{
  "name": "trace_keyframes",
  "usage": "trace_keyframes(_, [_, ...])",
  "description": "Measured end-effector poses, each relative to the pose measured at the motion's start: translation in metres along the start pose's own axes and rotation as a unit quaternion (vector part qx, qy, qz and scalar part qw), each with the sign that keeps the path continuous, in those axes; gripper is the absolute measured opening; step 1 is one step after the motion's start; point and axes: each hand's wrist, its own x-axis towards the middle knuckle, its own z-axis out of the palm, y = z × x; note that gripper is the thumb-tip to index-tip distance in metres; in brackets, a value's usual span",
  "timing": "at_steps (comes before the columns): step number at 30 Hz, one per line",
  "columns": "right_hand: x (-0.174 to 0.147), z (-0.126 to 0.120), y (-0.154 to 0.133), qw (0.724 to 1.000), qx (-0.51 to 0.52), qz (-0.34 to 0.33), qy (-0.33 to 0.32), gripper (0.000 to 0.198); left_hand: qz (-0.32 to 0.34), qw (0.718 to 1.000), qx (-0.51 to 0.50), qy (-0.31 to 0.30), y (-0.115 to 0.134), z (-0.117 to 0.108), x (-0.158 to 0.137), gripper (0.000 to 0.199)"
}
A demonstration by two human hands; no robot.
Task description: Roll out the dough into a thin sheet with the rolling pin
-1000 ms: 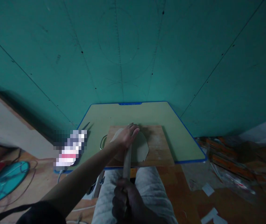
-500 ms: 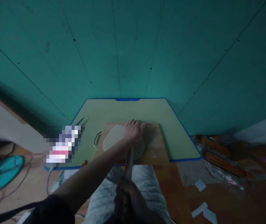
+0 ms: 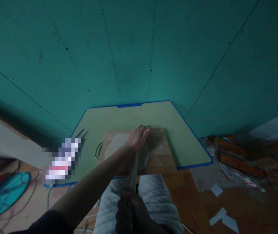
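A flat, pale sheet of dough [image 3: 115, 145] lies on a wooden board [image 3: 159, 149]. Across it, pointing toward my body, runs a light-coloured rolling pin [image 3: 133, 170]. My left hand [image 3: 138, 139] is over the far part of the pin, closed on it above the dough, and covers that end. Down by my lap, my right hand [image 3: 131, 208] is wrapped around the near end, which sticks out past the board's front edge.
The board rests on a pale green, blue-edged table [image 3: 129, 117] against a green wall [image 3: 126, 48]. A metal handle [image 3: 98, 150] shows at the board's left. Farther left lies a blurred-out item [image 3: 63, 159]. Clutter [image 3: 239, 162] and paper scraps [image 3: 223, 219] lie on the right floor.
The view has tilted slightly. My left hand's fingers look less spread over the pin. Both hands stay on the rolling pin, and the dough looks much the same.
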Motion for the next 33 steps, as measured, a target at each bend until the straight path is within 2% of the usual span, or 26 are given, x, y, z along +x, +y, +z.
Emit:
trace_keyframes(4, [-0.008,-0.01,0.003,0.999,0.029,-0.032,0.02,0.06,-0.024,0.999,0.026,0.02,0.017,0.014,0.007,0.038])
trace_keyframes(6, [-0.014,-0.01,0.0,0.997,0.029,-0.053,0.05,0.059,-0.035,0.998,0.044,0.027,0.024,0.016,0.009,0.037])
trace_keyframes(8, [-0.019,-0.004,-0.004,0.996,0.016,-0.046,0.08,0.057,-0.045,0.997,0.048,0.031,0.027,0.015,0.01,0.035])
trace_keyframes(11, [-0.019,0.011,-0.011,0.99,0.002,-0.026,0.14,0.055,-0.038,0.998,0.03,0.029,0.021,0.008,0.008,0.033])
trace_keyframes(13, [-0.014,0.018,-0.011,0.982,-0.007,-0.038,0.186,0.052,-0.024,0.999,0.015,0.021,0.014,0.002,0.006,0.034])
trace_keyframes(15, [-0.007,0.02,-0.007,0.977,-0.021,-0.063,0.205,0.05,-0.007,1.0,0.0,0.01,0.007,-0.004,0.003,0.035])
trace_keyframes(18, [0.003,0.014,0.0,0.978,-0.03,-0.074,0.194,0.053,0.018,1.0,-0.019,-0.001,0.004,-0.007,0.002,0.032])
trace_keyframes(20, [0.005,0.008,0.003,0.982,-0.026,-0.056,0.18,0.054,0.019,1.0,-0.024,-0.005,0.007,-0.005,0.003,0.032])
trace_keyframes(25, [-0.002,-0.005,0.003,0.989,0.001,-0.018,0.149,0.054,-0.031,0.999,-0.001,0.012,0.022,0.008,0.011,0.036])
trace_keyframes(30, [-0.02,-0.011,-0.004,0.989,0.009,-0.022,0.148,0.052,-0.056,0.995,0.069,0.041,0.038,0.02,0.019,0.035])
trace_keyframes(33, [-0.021,-0.008,-0.009,0.987,-0.003,-0.036,0.157,0.05,-0.059,0.995,0.068,0.036,0.04,0.018,0.019,0.033])
